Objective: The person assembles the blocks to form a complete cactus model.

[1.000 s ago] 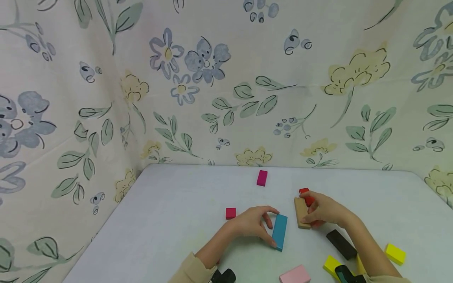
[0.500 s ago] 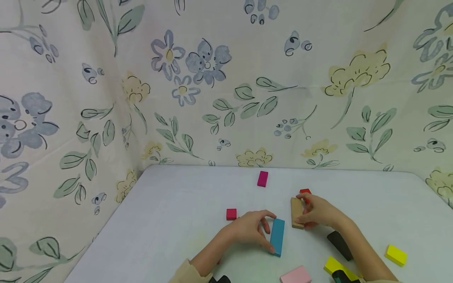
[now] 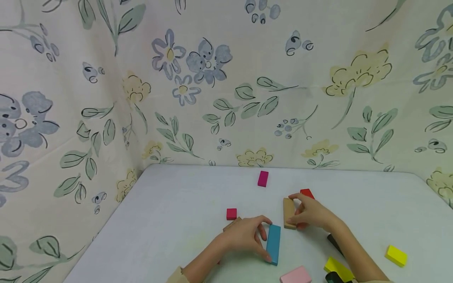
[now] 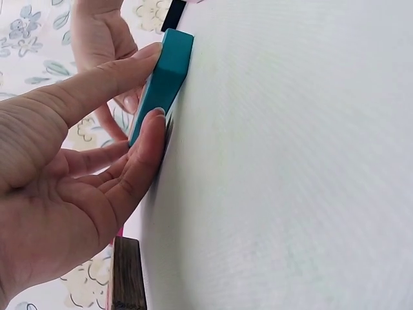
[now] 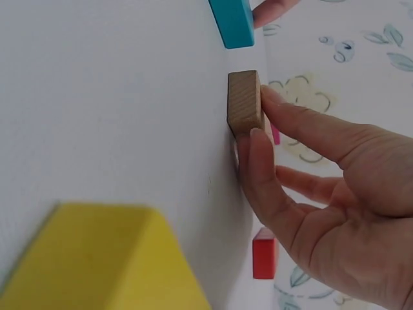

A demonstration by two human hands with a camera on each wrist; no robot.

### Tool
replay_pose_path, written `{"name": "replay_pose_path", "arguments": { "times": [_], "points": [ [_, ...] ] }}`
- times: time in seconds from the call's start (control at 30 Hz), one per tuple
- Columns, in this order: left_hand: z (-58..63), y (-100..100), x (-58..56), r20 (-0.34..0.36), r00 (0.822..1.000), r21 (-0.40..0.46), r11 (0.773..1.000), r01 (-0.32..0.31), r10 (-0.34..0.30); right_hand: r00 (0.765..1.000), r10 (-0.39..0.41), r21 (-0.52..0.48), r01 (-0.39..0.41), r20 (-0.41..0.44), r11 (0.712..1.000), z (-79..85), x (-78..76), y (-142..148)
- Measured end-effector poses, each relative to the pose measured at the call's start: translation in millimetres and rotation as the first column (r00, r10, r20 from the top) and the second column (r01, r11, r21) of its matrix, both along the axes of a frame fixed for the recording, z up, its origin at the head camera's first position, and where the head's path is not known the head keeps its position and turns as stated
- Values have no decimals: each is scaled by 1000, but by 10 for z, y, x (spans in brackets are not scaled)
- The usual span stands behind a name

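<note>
In the head view my left hand pinches a long blue block, thumb at its near end and a finger at its far end. The left wrist view shows the same blue block between thumb and fingertips, close to the white surface. To the right, a tan wooden block is held by my right hand at its two ends. In the right wrist view the wooden block stands a small gap away from the blue one. A brown block sits partly hidden behind my left hand.
A crimson cube, a magenta block and a red block lie farther back on the white table. Nearer are a pink block, yellow blocks and a black block, half covered by the right forearm.
Both hands have shifted left with their blocks; the blue one has also come nearer to me. The brown block has come into view behind the left hand, and more of the red block shows.
</note>
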State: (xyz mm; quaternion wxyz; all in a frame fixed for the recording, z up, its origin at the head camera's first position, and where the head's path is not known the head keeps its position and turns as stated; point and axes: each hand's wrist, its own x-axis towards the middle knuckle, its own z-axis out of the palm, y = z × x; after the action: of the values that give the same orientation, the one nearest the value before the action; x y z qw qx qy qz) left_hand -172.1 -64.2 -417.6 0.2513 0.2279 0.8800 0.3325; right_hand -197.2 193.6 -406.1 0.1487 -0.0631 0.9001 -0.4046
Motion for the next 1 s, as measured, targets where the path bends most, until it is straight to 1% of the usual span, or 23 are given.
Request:
{"name": "replay_pose_path", "arguments": {
  "times": [0.03,0.1,0.23,0.27,0.3,0.37,0.43,0.47,0.53,0.6,0.7,0.83,1.0],
  "points": [
    [-31,-6,-6,-8,1000,-4,1000,3,-3,1000,-1,-2,1,3,1000,1,0,-15],
    [-148,-26,-50,-5,1000,-1,1000,16,-16,1000,-4,-7,4,8,1000,2,0,-42],
    [-394,-62,-127,18,1000,73,997,20,-21,1000,-10,-27,11,8,1000,3,3,-85],
    [-421,-67,-133,38,999,98,995,10,-14,1000,-12,-30,12,5,999,3,3,-94],
    [-419,-68,-125,54,999,122,993,-2,-5,1000,-15,-33,15,2,999,4,2,-104],
    [-341,-50,-71,80,996,176,984,-40,27,1000,-19,-35,19,-1,999,3,-4,-124],
    [-207,-23,0,115,991,220,971,-94,70,1000,-20,-43,20,-2,999,-1,-13,-145],
    [-130,-12,39,128,988,233,966,-116,87,1000,-22,-48,22,-1,999,-3,-18,-154],
    [-22,15,101,139,983,250,957,-149,117,1000,-27,-60,27,0,998,-9,-27,-170],
    [20,31,130,144,979,249,953,-174,141,999,-34,-73,34,4,997,-18,-35,-179],
    [20,33,143,145,978,248,952,-181,148,999,-48,-83,49,14,995,-34,-38,-181],
    [0,7,161,170,976,274,945,-180,137,998,-53,-102,58,42,993,-46,-37,-184],
    [-10,-24,200,196,968,287,935,-207,154,997,-45,-119,52,61,992,-42,-33,-221]
  ]
}}
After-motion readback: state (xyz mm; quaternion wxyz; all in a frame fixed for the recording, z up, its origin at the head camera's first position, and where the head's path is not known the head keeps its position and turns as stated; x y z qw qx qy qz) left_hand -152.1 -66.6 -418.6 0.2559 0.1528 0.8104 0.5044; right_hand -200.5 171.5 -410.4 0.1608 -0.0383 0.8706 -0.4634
